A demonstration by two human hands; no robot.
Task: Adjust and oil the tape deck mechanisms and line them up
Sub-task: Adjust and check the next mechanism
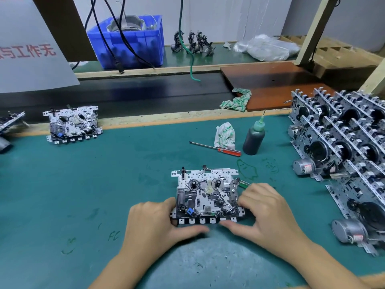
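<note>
A: Where's the work at?

B: One tape deck mechanism (pixel 206 197) flat on the green mat (pixel 83 195), pinched from both sides: left hand (pixel 154 220) curls on its left edge, right hand (pixel 264 209) on its right edge, thumbs along the near side. A green-handled tool (pixel 244 183) pokes out by the right fingers; held or not, can't tell.

A: Progress?

B: Early to middling, I'd say. One mechanism on the far-left edge (pixel 73 124), a big stack to the right of the grip (pixel 341 151).

A: Oil?

B: Oil bottle (pixel 254 138), screwdriver (pixel 216 148) and rag (pixel 226 135) sit beyond the right hand, untouched.

A: Room?

B: Factory bench, dark conveyor belt (pixel 145 94) behind, blue bin (pixel 129 42) farther back.
</note>
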